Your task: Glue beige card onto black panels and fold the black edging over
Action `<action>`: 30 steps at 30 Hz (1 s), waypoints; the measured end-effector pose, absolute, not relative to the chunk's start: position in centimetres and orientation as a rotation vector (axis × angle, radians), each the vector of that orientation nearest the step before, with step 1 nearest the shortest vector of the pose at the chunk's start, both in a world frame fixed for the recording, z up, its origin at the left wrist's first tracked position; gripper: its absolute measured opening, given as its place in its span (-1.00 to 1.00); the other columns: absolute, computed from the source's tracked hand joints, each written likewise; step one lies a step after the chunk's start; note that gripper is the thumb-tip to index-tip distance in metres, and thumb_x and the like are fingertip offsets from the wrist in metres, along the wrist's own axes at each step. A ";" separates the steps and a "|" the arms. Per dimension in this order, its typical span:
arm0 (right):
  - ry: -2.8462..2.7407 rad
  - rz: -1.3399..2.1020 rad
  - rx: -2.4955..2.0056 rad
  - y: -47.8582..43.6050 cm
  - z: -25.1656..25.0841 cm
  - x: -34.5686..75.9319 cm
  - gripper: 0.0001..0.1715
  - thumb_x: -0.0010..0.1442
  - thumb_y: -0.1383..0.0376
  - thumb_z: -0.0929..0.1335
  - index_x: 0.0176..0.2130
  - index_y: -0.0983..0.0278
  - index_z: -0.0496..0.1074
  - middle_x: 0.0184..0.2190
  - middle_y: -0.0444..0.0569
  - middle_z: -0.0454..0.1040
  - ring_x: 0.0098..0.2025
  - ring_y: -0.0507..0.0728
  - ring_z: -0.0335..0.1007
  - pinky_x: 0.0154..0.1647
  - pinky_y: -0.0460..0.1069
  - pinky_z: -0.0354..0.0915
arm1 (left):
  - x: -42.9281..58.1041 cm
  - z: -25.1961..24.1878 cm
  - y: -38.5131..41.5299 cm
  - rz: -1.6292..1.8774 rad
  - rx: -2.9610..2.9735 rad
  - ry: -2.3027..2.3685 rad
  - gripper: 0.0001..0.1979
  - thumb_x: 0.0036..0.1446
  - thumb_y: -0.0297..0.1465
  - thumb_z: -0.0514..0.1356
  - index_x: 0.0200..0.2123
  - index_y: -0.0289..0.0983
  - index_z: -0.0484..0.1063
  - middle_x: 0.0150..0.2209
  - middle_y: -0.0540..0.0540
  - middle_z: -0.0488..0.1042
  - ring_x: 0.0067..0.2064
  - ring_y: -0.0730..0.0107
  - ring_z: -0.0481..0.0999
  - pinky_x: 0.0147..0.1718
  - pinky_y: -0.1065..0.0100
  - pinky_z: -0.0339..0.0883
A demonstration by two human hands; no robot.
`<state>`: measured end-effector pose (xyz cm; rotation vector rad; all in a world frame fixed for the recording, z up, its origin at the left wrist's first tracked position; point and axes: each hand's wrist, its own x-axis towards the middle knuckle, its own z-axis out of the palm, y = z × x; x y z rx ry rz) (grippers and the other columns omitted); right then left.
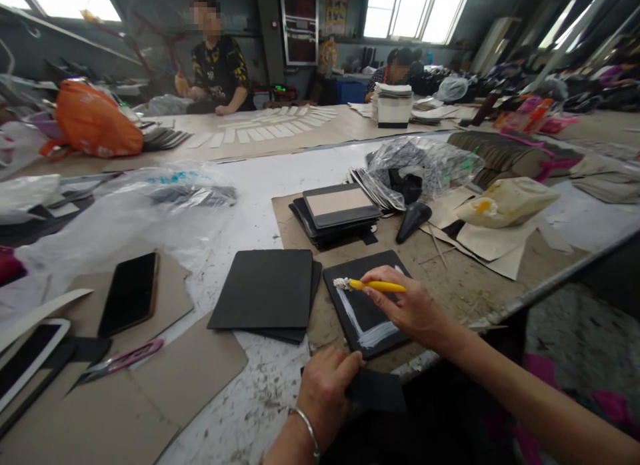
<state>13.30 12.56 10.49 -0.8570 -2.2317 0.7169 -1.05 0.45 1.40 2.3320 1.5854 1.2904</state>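
My right hand pinches a yellow-handled brush whose white bristle tip rests on the top left corner of a black square panel. White glue streaks run along the panel's left and bottom edges. My left hand, with a metal bangle on the wrist, is closed on a black sheet piece at the table's near edge. A small stack of plain black panels lies just left of the glued one.
Behind lies a pile of black panels topped by a beige-faced one, a black scraper tool, clear plastic bags and a glue pouch. A phone, tablet and pink scissors lie left. Two people sit far back.
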 end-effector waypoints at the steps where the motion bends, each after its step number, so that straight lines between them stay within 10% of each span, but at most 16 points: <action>1: -2.255 0.730 -0.871 12.3 10.7 13.5 -0.85 0.22 0.29 0.25 -0.20 0.24 0.36 -0.29 -0.03 0.45 -0.21 0.07 0.40 -0.16 -0.05 0.33 | -1.0 1.5 0.4 1.286 2.331 1.592 -0.77 0.21 -0.49 -0.04 -0.32 -0.32 0.42 -0.60 -0.05 0.36 -0.56 0.33 0.35 -0.60 0.35 0.15; 30: -2.033 0.981 -1.223 7.1 11.0 17.1 -0.81 0.20 0.20 0.26 -0.24 0.24 0.38 -0.31 -0.04 0.42 -0.32 0.04 0.40 -0.67 -0.21 0.28 | -1.3 1.2 0.2 1.181 2.300 1.530 -0.78 0.22 -0.50 -0.02 -0.26 -0.33 0.43 -0.55 -0.07 0.41 -0.50 0.33 0.38 -0.53 0.38 0.22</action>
